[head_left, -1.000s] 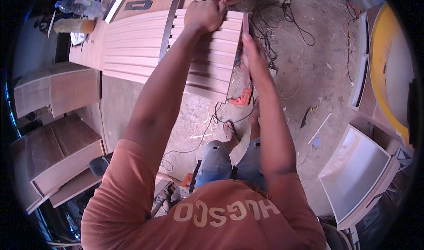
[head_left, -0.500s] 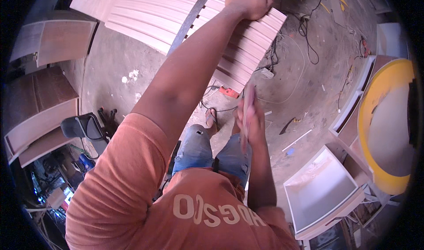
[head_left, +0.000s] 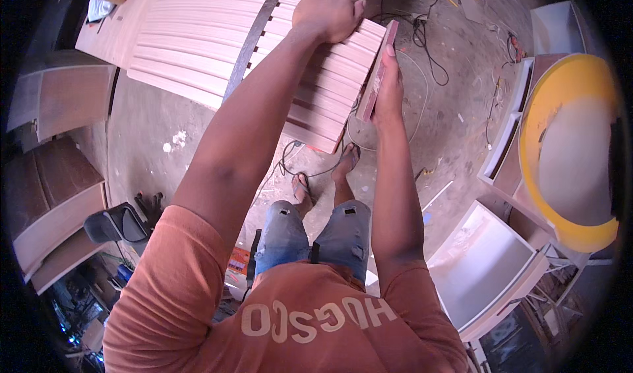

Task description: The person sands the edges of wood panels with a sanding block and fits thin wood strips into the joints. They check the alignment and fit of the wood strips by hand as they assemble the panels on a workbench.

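Note:
A row of pale grooved wooden slats lies side by side in front of me, with a dark straight bar across them. My left hand is closed over the slats' far side near their right end; its fingertips are hidden. In my right hand is a flat reddish-brown wooden block, held on edge close beside the slats' right ends. Whether the block touches them I cannot tell. Pale dust marks the block's face.
Black cables lie on the concrete floor beyond the slats. A large yellow-rimmed round piece and a white open box stand at right. Wooden cabinets and an office chair are at left.
My right hand has raised the block from beside my leg up to the slats' right ends. My left hand stays on the slats, while the whole view has shifted.

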Demonstrator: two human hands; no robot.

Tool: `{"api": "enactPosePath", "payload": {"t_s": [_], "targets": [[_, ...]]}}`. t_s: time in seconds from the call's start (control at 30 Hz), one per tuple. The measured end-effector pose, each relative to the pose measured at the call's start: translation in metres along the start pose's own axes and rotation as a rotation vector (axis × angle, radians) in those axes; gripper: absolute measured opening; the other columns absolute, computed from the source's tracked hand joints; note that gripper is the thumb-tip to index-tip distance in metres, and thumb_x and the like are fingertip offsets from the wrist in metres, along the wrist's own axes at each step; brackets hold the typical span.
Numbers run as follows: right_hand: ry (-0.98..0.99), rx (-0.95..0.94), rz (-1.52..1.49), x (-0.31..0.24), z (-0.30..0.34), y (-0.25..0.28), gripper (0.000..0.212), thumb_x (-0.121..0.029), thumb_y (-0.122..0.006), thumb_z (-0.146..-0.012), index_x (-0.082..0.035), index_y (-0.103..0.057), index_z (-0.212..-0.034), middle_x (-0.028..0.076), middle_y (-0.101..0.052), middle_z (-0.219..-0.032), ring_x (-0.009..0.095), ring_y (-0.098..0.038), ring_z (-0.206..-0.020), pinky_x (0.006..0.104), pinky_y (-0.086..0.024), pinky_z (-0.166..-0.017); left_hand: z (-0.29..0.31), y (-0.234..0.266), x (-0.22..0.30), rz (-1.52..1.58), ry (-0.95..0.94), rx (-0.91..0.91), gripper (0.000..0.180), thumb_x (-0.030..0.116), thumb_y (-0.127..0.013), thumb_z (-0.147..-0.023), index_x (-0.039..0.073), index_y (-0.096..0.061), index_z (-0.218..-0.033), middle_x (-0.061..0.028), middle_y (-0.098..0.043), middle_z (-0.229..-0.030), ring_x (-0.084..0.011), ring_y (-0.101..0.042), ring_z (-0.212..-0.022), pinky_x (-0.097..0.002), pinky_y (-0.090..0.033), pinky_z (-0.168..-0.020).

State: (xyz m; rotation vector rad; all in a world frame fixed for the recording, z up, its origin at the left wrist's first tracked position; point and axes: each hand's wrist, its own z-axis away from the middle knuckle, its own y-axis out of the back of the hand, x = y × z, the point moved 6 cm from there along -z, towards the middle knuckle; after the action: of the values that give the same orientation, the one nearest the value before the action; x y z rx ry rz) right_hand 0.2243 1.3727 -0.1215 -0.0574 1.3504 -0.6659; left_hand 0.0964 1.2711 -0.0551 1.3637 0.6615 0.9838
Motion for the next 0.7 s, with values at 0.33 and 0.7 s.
{"api": "enactPosePath", "payload": {"t_s": [0.33,0.7], "targets": [[-0.286,-0.343,0.335,0.043,0.214,0.041,0.062,-0.041,-0.059,-0.098,-0.004,-0.044,-0.145,0.008,-0.059,-0.117,0.015,-0.058,-0.094,0.0304,-0.048,-0.085,-0.004,-0.004,-0.002,0.022,0.032,0.084,0.066,0.047,-0.029,-0.104,0.003,-0.076,-0.089,-0.0217,-0.073,-0.095,-0.0406,-0.069,-0.096,-0.0476,-0.048,-0.099],[-0.162,-0.016,0.185,0.032,0.072,0.036,0.050,-0.060,-0.056,-0.095,-0.012,-0.061,-0.110,-0.004,-0.056,-0.074,0.006,-0.053,-0.056,0.0230,-0.042,-0.047,-0.003,0.002,0.003,-0.011,-0.016,0.075,0.063,0.042,-0.032,-0.105,0.003,-0.075,-0.080,-0.0204,-0.073,-0.085,-0.0372,-0.071,-0.086,-0.0464,-0.048,-0.095]]}}
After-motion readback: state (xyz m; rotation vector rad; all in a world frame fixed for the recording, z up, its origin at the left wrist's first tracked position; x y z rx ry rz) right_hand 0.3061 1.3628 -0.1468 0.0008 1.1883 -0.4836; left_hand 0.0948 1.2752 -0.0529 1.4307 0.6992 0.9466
